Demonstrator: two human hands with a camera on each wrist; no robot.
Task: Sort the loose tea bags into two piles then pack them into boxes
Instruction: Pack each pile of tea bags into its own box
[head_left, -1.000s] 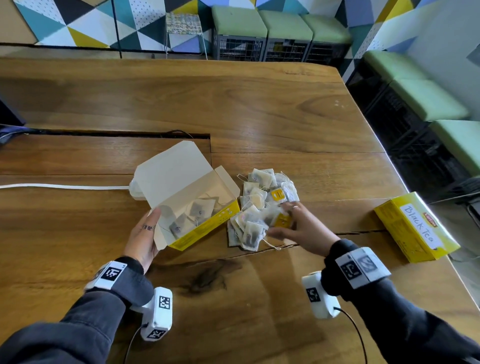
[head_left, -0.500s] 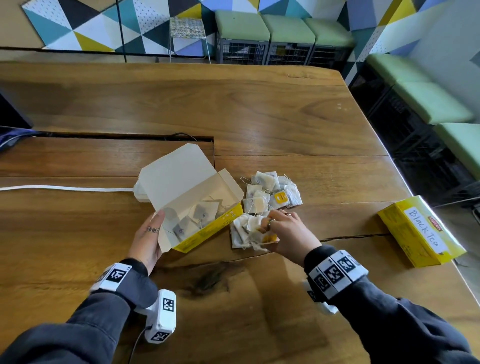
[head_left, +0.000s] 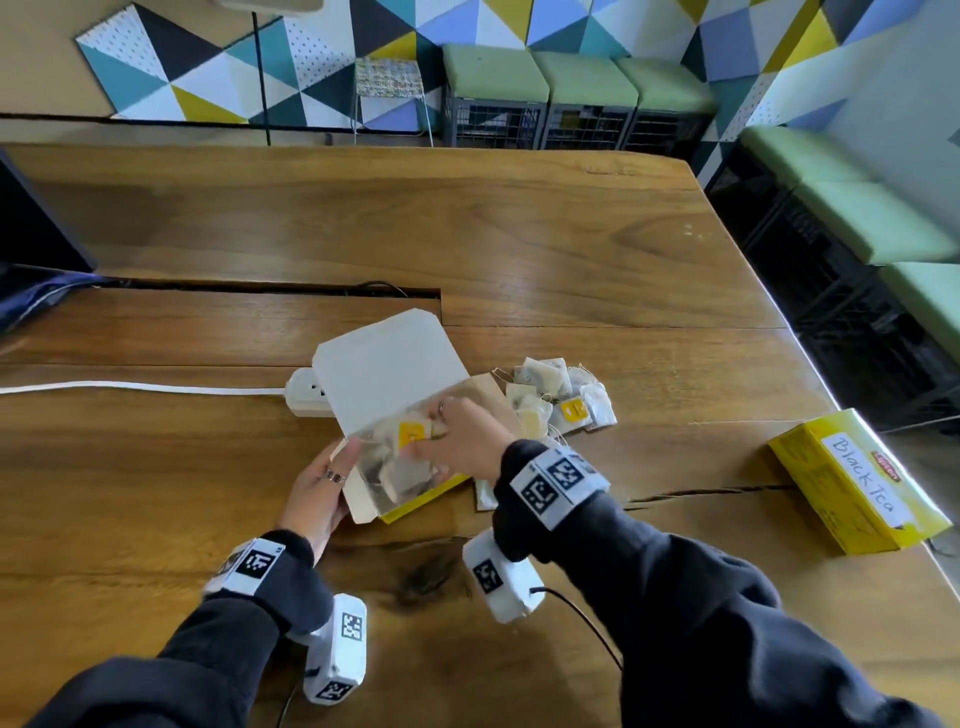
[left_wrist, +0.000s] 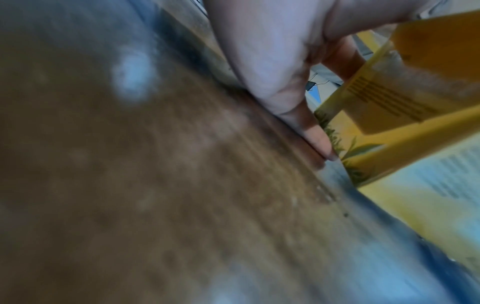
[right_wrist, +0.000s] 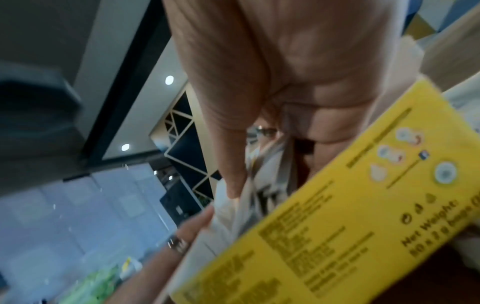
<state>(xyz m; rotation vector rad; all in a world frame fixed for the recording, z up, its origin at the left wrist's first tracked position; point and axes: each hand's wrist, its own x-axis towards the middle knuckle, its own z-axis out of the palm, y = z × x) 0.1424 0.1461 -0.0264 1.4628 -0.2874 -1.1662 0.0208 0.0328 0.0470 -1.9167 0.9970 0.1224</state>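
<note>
An open yellow tea box (head_left: 415, 501) with a raised white lid stands at the table's middle. My right hand (head_left: 457, 441) is over its opening and grips a bunch of tea bags (head_left: 410, 441), one with a yellow tag. The same bunch (right_wrist: 233, 207) shows pinched under my thumb, above the box's yellow side (right_wrist: 337, 226). My left hand (head_left: 322, 483) presses straight fingers against the box's left end flap (left_wrist: 389, 92). A pile of loose tea bags (head_left: 561, 400) lies just right of the box. One bag (head_left: 485, 496) pokes out under my right wrist.
A shut yellow box (head_left: 857, 483) labelled Black Tea lies near the table's right edge. A white power strip (head_left: 306, 397) and its cable run off to the left behind the open box. A dark object (head_left: 31, 228) stands at far left.
My right hand gathered a bunch of tea bags from the near part of the pile and carried it left over the open box. The left hand stayed at the box's end.
</note>
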